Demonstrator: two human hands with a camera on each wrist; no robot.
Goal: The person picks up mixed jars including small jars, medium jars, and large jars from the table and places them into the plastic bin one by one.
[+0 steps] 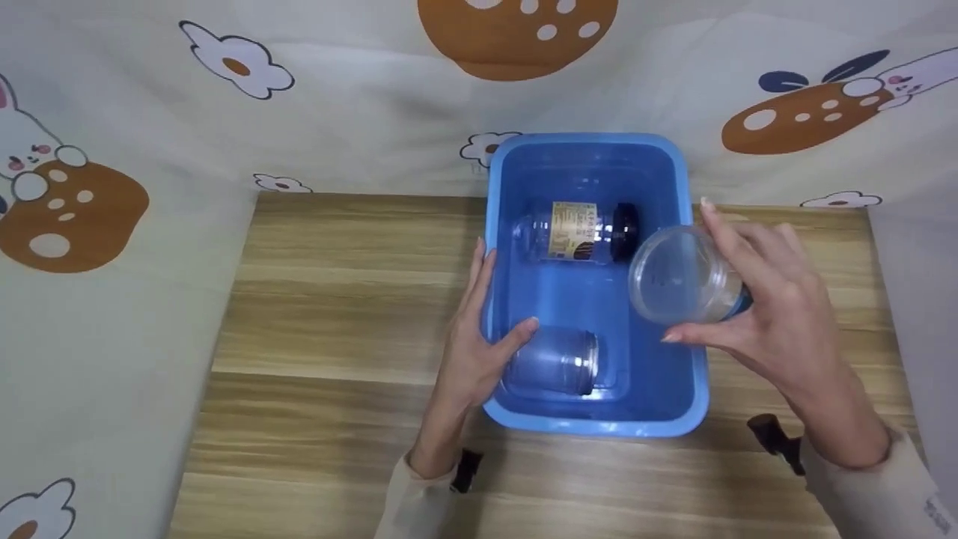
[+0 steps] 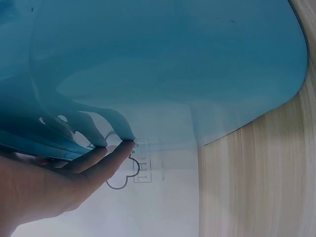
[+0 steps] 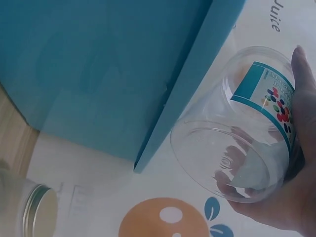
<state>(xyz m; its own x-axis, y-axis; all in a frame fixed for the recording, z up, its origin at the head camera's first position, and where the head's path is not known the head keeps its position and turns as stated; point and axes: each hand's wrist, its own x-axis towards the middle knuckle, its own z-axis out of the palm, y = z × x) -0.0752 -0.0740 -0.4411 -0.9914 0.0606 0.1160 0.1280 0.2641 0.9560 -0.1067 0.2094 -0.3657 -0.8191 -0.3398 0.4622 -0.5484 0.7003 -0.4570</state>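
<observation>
the left wrist view's top and left edges cut off the blue tub.

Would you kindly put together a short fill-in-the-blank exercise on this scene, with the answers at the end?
1. The tub is coloured ____.
2. Inside it, the jar with the yellowish label has a lid that is ____.
3. In the head view, the clear jar held by the right hand overlaps the tub's ____ long side.
4. The left hand has its fingers along the ____ (inside or outside) of the tub.

Missing words: blue; black; right; outside.
</observation>
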